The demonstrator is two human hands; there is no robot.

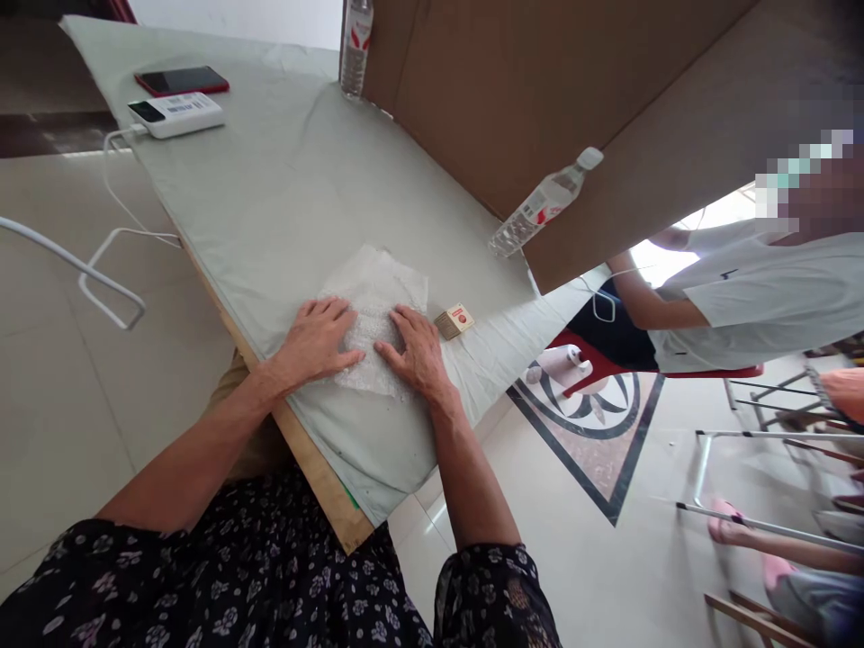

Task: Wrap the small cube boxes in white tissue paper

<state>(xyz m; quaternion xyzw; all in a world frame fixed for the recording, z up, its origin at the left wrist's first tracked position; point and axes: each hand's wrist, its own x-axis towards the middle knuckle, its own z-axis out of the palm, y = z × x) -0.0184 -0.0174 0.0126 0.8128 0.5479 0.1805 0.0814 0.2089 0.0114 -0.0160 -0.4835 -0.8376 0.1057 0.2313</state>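
A sheet of clear bubble wrap lies flat on the cloth-covered table, near its front corner. My left hand rests on the left edge of the sheet, fingers spread. On the right edge lies my right hand, also flat with its fingers apart. Just right of that hand, and apart from it, sits a small printed cardboard box. Neither hand grips anything.
Tall cardboard panels stand along the table's far side, with a plastic bottle and another bottle beside them. A phone and a white power bank with a cable lie far left. A person sits to the right.
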